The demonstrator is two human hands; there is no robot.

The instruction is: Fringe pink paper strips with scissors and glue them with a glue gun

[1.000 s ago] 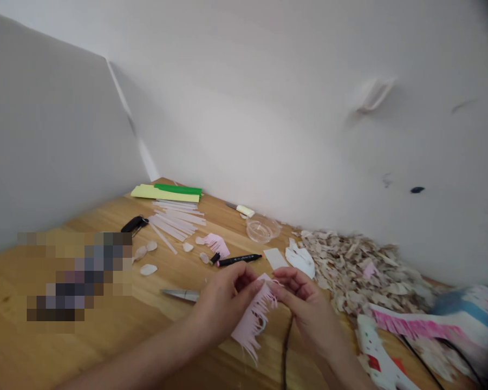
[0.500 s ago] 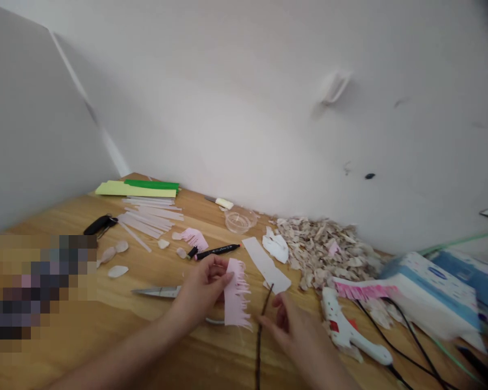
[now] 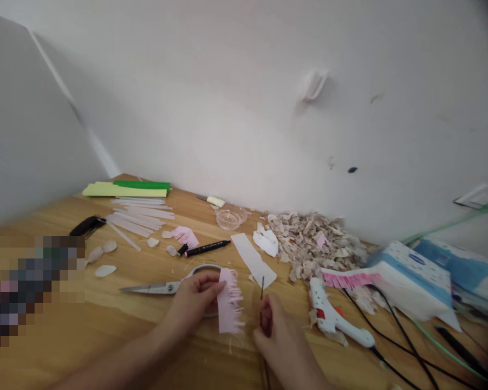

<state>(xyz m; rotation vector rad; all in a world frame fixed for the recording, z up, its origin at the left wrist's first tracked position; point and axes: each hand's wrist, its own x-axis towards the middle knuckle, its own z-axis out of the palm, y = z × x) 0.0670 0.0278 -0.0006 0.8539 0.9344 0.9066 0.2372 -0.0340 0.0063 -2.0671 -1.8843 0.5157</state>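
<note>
My left hand (image 3: 199, 298) pinches the upper left edge of a pale pink paper strip (image 3: 228, 309), whose right side is cut into fringe. Beneath that hand lie the scissors (image 3: 156, 288), blades pointing left and handles partly covered. In my right hand (image 3: 278, 333) is a thin dark stick (image 3: 262, 298), held upright between curled fingers, a short gap to the right of the strip. Just behind its tip rests a plain pale paper strip (image 3: 252, 261). An uncapped black marker (image 3: 207, 248) lies farther back, near a fringed pink piece (image 3: 186, 236).
A white glue gun (image 3: 337, 319) with black cord lies to the right, before a heap of dry petals (image 3: 317, 241) and a tissue pack (image 3: 418, 276). Pale strips (image 3: 142, 216), green paper (image 3: 142, 185), a clear dish (image 3: 229, 216) and black keys (image 3: 87, 225) stand farther back.
My right hand has closed round the dark stick, which now stands straighter. The left hand keeps its hold on the fringed strip, uncovering more of the scissors. The view has turned slightly right.
</note>
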